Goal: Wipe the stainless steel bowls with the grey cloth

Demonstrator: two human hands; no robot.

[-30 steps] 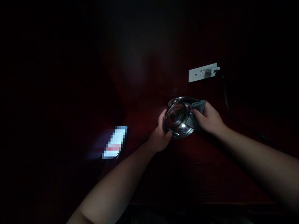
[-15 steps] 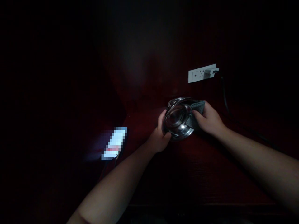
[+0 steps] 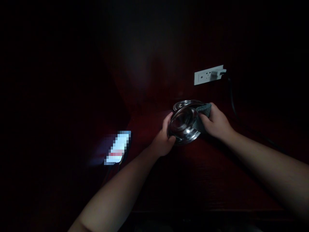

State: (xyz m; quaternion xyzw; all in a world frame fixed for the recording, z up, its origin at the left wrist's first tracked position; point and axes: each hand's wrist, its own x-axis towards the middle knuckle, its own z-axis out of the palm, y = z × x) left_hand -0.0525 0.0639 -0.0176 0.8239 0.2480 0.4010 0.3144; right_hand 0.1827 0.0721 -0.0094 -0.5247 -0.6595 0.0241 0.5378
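Note:
A shiny metal bowl (image 3: 184, 124) is held tilted above the dark red tabletop, its hollow side towards me. My left hand (image 3: 165, 140) grips its left rim, with the thumb at the front and the fingers round the back. My right hand (image 3: 214, 120) is closed on a grey-green cloth (image 3: 204, 112), which is pressed over the bowl's right rim. Behind the bowl, partly hidden by it, lies another round metal piece (image 3: 180, 105) with ringed edges; its kind is hard to make out.
To the left lies a lit phone (image 3: 118, 148) with its screen blurred out and a cable near it. A white wall socket (image 3: 209, 75) with a plug in it sits at the back right. A dark cord (image 3: 232, 100) runs down from it to the right. Most surroundings are dark.
Both hands keep their grip on the bowl and cloth. The cloth has shifted very slightly at the bowl's right rim, and the whole view has moved a little.

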